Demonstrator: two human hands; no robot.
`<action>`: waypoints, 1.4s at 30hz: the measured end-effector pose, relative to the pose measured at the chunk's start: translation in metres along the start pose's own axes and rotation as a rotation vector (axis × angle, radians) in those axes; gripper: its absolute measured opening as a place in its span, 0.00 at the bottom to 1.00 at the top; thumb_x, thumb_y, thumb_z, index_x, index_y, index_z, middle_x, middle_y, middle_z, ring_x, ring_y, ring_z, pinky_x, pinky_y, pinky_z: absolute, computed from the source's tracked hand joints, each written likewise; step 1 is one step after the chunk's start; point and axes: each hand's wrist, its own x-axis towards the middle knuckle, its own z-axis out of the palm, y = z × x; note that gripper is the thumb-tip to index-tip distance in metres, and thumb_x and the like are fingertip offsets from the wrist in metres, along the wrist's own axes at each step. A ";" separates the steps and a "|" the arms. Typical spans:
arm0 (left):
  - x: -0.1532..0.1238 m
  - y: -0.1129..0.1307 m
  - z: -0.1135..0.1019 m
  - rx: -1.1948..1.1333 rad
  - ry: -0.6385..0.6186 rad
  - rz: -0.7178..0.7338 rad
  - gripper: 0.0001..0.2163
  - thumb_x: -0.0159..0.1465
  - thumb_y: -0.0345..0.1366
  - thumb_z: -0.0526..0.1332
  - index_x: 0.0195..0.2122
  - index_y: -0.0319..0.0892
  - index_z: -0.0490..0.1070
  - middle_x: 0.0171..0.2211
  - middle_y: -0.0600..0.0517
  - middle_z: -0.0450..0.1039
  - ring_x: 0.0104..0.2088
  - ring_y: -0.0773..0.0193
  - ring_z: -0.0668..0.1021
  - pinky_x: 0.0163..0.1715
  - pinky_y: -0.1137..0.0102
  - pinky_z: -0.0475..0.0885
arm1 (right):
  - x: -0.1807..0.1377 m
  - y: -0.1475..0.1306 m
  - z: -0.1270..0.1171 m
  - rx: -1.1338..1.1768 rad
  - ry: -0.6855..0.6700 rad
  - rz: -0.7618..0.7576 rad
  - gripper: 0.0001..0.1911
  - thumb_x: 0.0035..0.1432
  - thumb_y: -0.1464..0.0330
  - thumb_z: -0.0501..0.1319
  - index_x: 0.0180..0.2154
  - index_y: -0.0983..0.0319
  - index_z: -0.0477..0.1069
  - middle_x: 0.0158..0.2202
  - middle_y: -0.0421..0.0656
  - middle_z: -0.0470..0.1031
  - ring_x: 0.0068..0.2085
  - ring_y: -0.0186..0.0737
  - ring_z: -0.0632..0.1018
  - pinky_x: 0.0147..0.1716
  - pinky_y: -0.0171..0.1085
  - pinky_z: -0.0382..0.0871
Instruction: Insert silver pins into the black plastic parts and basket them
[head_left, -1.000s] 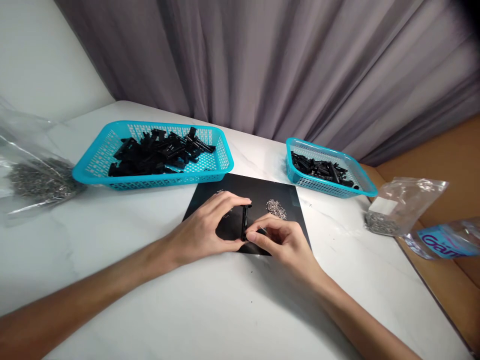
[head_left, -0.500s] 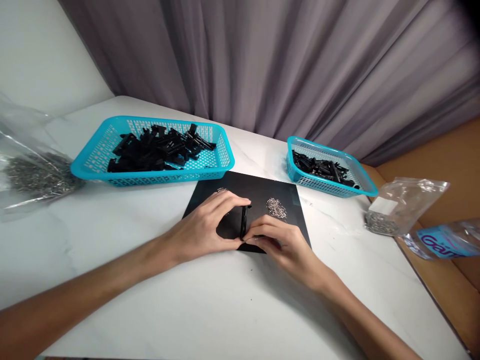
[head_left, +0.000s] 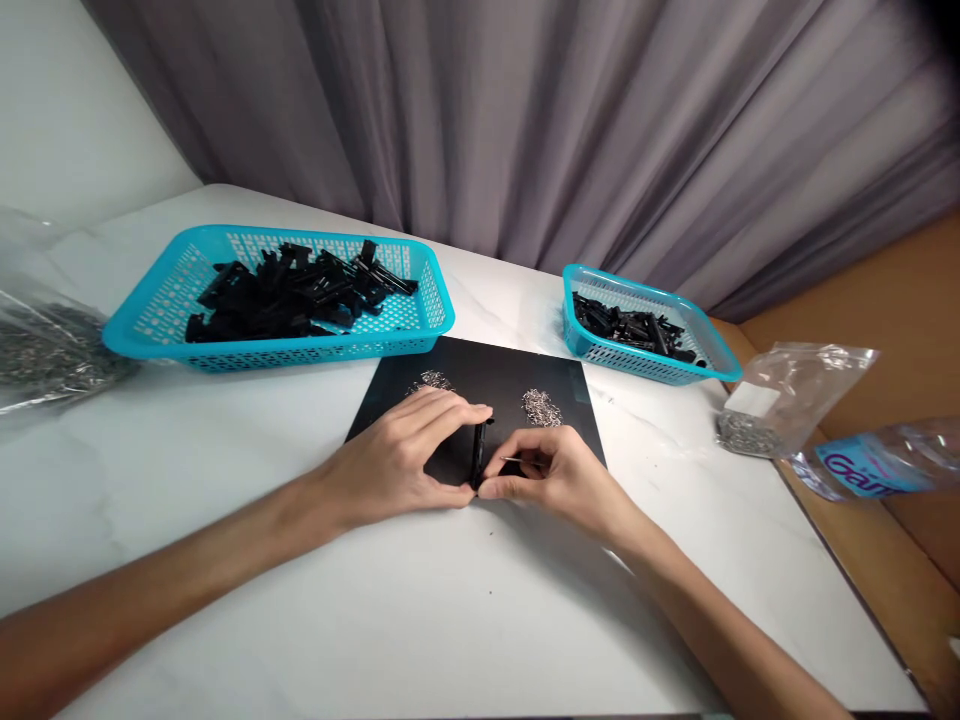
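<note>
My left hand [head_left: 401, 458] pinches a slim black plastic part [head_left: 478, 452] between forefinger and thumb, standing it upright on a black mat [head_left: 487, 375]. My right hand [head_left: 555, 478] is closed beside it, thumb touching the part's lower end, and grips a thin metal pin [head_left: 517, 460] that points toward the part. Two small heaps of metal pins [head_left: 540, 406] lie on the mat just beyond my fingers, the other heap [head_left: 431, 380] to the left.
A large turquoise basket [head_left: 180, 335] of black parts stands at the back left, a smaller one [head_left: 701, 350] at the back right. Clear bags of metal pieces lie at the far left [head_left: 45, 345] and right [head_left: 780, 400]. The table edge runs along the right.
The view has shifted slightly. My right hand has turned so the pin now shows between its fingers, next to the part. My left hand keeps its hold.
</note>
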 end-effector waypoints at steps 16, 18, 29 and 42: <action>0.007 -0.004 -0.005 -0.155 -0.068 -0.314 0.24 0.55 0.36 0.73 0.52 0.43 0.71 0.44 0.49 0.75 0.47 0.55 0.79 0.49 0.60 0.77 | -0.014 -0.012 -0.018 -0.202 0.354 -0.301 0.17 0.73 0.60 0.55 0.38 0.56 0.81 0.46 0.48 0.75 0.50 0.47 0.74 0.51 0.46 0.67; 0.007 -0.006 -0.006 -0.163 -0.066 -0.324 0.24 0.55 0.37 0.73 0.52 0.43 0.71 0.44 0.49 0.75 0.47 0.55 0.79 0.49 0.61 0.77 | -0.015 -0.011 -0.014 -0.218 0.396 -0.316 0.18 0.73 0.60 0.54 0.38 0.57 0.80 0.41 0.48 0.76 0.45 0.46 0.76 0.47 0.46 0.69; 0.009 -0.006 -0.003 -0.188 -0.074 -0.364 0.22 0.53 0.38 0.73 0.48 0.41 0.73 0.40 0.49 0.75 0.43 0.55 0.79 0.44 0.60 0.78 | -0.012 -0.006 0.005 0.285 0.198 -0.168 0.15 0.69 0.58 0.62 0.38 0.61 0.79 0.32 0.44 0.83 0.34 0.41 0.85 0.37 0.39 0.80; -0.002 -0.003 -0.005 -0.023 -0.017 -0.293 0.24 0.53 0.36 0.72 0.51 0.42 0.71 0.44 0.47 0.78 0.47 0.52 0.79 0.51 0.56 0.75 | -0.020 -0.007 0.015 0.192 0.147 -0.240 0.15 0.71 0.60 0.58 0.42 0.60 0.81 0.36 0.45 0.84 0.37 0.43 0.85 0.41 0.44 0.81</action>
